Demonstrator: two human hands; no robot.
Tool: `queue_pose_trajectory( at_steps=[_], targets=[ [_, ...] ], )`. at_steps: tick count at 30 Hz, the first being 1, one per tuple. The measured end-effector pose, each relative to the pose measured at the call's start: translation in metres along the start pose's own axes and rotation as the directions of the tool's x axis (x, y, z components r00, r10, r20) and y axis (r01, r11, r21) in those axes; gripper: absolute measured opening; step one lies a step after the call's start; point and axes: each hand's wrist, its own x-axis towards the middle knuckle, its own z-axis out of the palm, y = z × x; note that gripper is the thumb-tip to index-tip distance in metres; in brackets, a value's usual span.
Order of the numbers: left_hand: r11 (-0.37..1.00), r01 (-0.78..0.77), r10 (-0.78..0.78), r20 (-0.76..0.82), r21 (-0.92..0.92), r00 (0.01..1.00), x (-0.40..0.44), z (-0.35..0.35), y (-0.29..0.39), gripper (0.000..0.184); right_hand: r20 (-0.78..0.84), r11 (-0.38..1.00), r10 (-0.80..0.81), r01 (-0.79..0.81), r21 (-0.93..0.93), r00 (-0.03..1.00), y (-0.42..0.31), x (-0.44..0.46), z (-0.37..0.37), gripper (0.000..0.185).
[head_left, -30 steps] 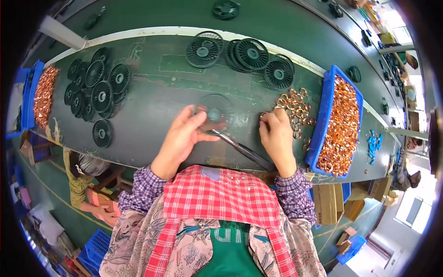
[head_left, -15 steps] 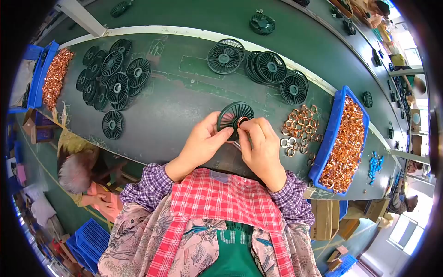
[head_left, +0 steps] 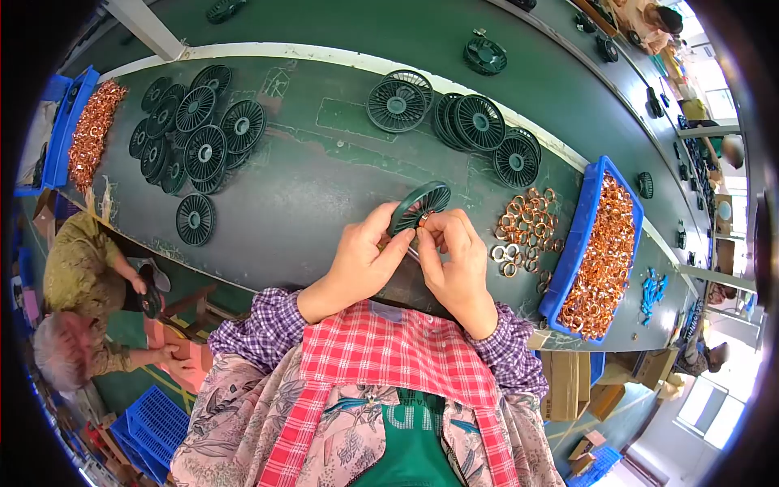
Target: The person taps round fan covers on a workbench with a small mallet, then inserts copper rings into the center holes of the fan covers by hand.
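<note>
My left hand [head_left: 357, 261] is closed around the left rim of a dark green round slatted fan cover [head_left: 422, 200], held tilted above the bench. My right hand [head_left: 456, 258] is closed too, its thumb and fingertips pinching at the hub. A copper-coloured ring [head_left: 423, 219] shows there in part; the fingers hide the rest. To the right of that hand lie loose copper rings [head_left: 527, 219], with a few silver rings [head_left: 507, 252] among them.
Fan covers lie in a left group [head_left: 205, 152] and along the back edge [head_left: 479, 122]. A blue tray [head_left: 553, 302] of copper rings stands right, near blue pieces [head_left: 652, 296]. Another copper heap [head_left: 93, 134] is far left. A co-worker [head_left: 81, 276] sits at left.
The fan cover has tipped more edge-on, and less of the ring shows between my fingers. A part on the back belt has shifted right. The co-worker at left has moved, now holding a dark object.
</note>
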Motion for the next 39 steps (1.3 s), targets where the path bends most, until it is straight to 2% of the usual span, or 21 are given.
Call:
queue_pose_trajectory(
  at_steps=[5, 7, 8, 10, 13, 14, 15, 18, 19, 20, 22, 24, 25, 27, 28, 30, 31, 33, 34, 38, 39],
  targets=[
    [0.996, -0.049, 0.048, 0.016, 0.076, 0.999, 0.000, 0.001, 0.006, 0.030, -0.029, 0.992, 0.089, -0.086, 0.096, 0.996, -0.005, 0.002, 0.000, 0.015],
    [0.990, -0.081, 0.080, 0.011, 0.113, 0.997, -0.001, 0.001, 0.006, 0.030, 0.005, 0.999, -0.027, 0.027, -0.041, 1.000, 0.000, 0.001, -0.001, 0.018],
    [0.996, -0.022, 0.020, 0.029, 0.085, 0.999, -0.002, -0.002, 0.002, 0.030, 0.006, 0.999, -0.029, 0.029, -0.040, 1.000, 0.000, 0.003, -0.003, 0.018],
    [0.997, 0.040, -0.044, 0.062, 0.064, 0.997, -0.006, -0.005, 0.001, 0.030, 0.204, 0.923, -0.273, 0.315, -0.218, 0.940, -0.001, 0.005, -0.011, 0.024],
    [0.994, 0.065, -0.059, 0.065, -0.093, 0.996, -0.011, -0.003, 0.000, 0.028, 0.323, 0.903, -0.291, 0.370, -0.217, 0.900, -0.003, 0.010, -0.024, 0.032],
    [0.957, 0.149, -0.137, 0.065, -0.248, 0.988, -0.009, -0.002, -0.002, 0.027, 0.380, 0.897, -0.317, 0.404, -0.177, 0.869, -0.003, 0.014, -0.027, 0.033],
    [0.891, 0.220, -0.210, 0.069, -0.397, 0.975, -0.007, -0.002, -0.004, 0.026, 0.400, 0.926, -0.276, 0.353, -0.133, 0.874, -0.002, 0.016, -0.027, 0.024],
    [0.900, 0.264, -0.261, 0.057, -0.348, 0.964, 0.000, -0.012, -0.008, 0.026, 0.264, 0.965, -0.261, 0.256, 0.054, 0.928, 0.008, 0.020, -0.031, 0.015],
    [0.901, 0.261, -0.263, 0.043, -0.346, 0.964, 0.002, -0.017, -0.007, 0.026, 0.165, 0.997, -0.073, 0.065, 0.053, 0.984, 0.001, 0.020, -0.037, 0.011],
    [0.892, 0.280, -0.274, 0.067, -0.355, 0.959, 0.001, -0.020, -0.006, 0.026, 0.103, 0.994, 0.102, -0.104, 0.019, 0.989, 0.003, 0.019, -0.043, 0.024],
    [0.886, 0.305, -0.282, 0.117, -0.348, 0.952, 0.001, -0.023, -0.005, 0.027, 0.095, 0.956, 0.212, -0.226, 0.186, 0.973, 0.016, 0.015, -0.030, 0.032],
    [0.915, 0.318, -0.283, 0.165, -0.247, 0.945, 0.000, -0.018, -0.003, 0.028, 0.412, 0.633, 0.386, -0.562, 0.533, 0.826, 0.020, 0.004, -0.011, 0.037],
    [0.901, 0.300, -0.267, 0.144, -0.313, 0.953, 0.001, -0.015, -0.003, 0.028, 0.479, 0.533, 0.445, -0.654, 0.537, 0.757, 0.012, 0.007, -0.014, 0.035],
    [0.924, 0.310, -0.278, 0.161, -0.224, 0.947, -0.004, -0.018, 0.004, 0.029, 0.348, 0.759, 0.475, -0.576, 0.303, 0.808, 0.003, 0.001, -0.011, 0.031],
    [0.940, 0.315, -0.298, 0.136, -0.127, 0.945, -0.005, -0.020, 0.006, 0.029, 0.217, 0.882, 0.369, -0.414, 0.226, 0.904, 0.000, -0.004, -0.009, 0.029],
    [0.948, 0.279, -0.257, 0.147, -0.155, 0.955, -0.006, -0.017, 0.006, 0.029, 0.155, 0.938, 0.288, -0.311, 0.155, 0.945, -0.003, -0.008, -0.013, 0.030],
    [0.934, 0.299, -0.265, 0.182, -0.197, 0.947, -0.005, -0.014, 0.008, 0.029, 0.128, 0.944, 0.282, -0.299, 0.141, 0.951, 0.005, -0.008, -0.017, 0.030],
    [0.907, 0.343, -0.289, 0.230, -0.244, 0.929, 0.000, -0.009, 0.011, 0.028, 0.331, 0.725, 0.392, -0.509, 0.463, 0.859, 0.015, -0.015, -0.020, 0.034],
    [0.872, 0.393, -0.321, 0.265, -0.291, 0.909, 0.001, -0.008, 0.011, 0.028, 0.383, 0.600, 0.366, -0.530, 0.600, 0.848, 0.012, -0.016, -0.027, 0.040],
    [0.891, 0.358, -0.292, 0.252, -0.278, 0.922, 0.000, 0.000, -0.001, 0.026, 0.338, 0.682, 0.482, -0.588, 0.435, 0.808, 0.019, -0.029, -0.024, 0.042],
    [0.910, 0.327, -0.265, 0.249, -0.256, 0.932, 0.000, 0.002, 0.001, 0.024, 0.289, 0.682, 0.483, -0.562, 0.468, 0.827, 0.016, -0.031, -0.023, 0.042]
  ],
)
